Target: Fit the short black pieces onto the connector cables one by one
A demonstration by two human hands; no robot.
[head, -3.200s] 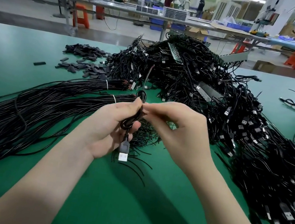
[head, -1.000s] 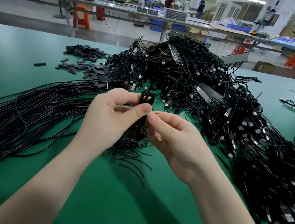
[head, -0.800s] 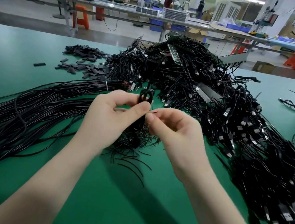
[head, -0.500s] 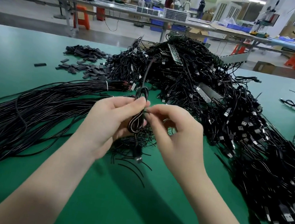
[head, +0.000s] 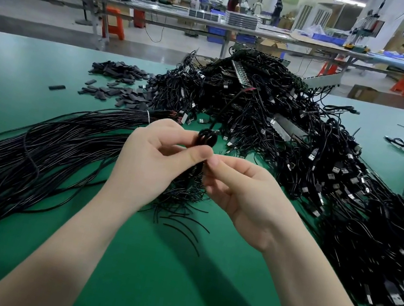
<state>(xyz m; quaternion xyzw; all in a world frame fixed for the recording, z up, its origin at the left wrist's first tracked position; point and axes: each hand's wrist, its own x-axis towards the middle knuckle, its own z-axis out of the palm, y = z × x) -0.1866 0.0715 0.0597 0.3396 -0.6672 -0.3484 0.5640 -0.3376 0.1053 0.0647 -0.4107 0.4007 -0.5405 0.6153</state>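
A looped black connector cable (head: 206,139) is pinched between the thumb and forefinger of my left hand (head: 153,163), its coil sticking up above the fingers. My right hand (head: 244,195) meets it from the right, fingertips closed on the cable just below the loop. One strand of the cable rises toward the back over the big heap of connector cables (head: 292,141). The short black pieces (head: 121,84) lie in a loose pile at the back left of the green table (head: 172,282). Whether a black piece sits on the held cable is hidden by my fingers.
A thick bundle of long black cables (head: 19,155) fans across the left of the table. Cables with USB plugs (head: 399,295) spread down the right side. One stray black piece (head: 56,87) lies apart at the left. Other workbenches stand behind.
The cable loop has risen above my left thumb again, and the plug end that hung below my left hand is hidden now. My right fingertips have shifted lower on the cable.
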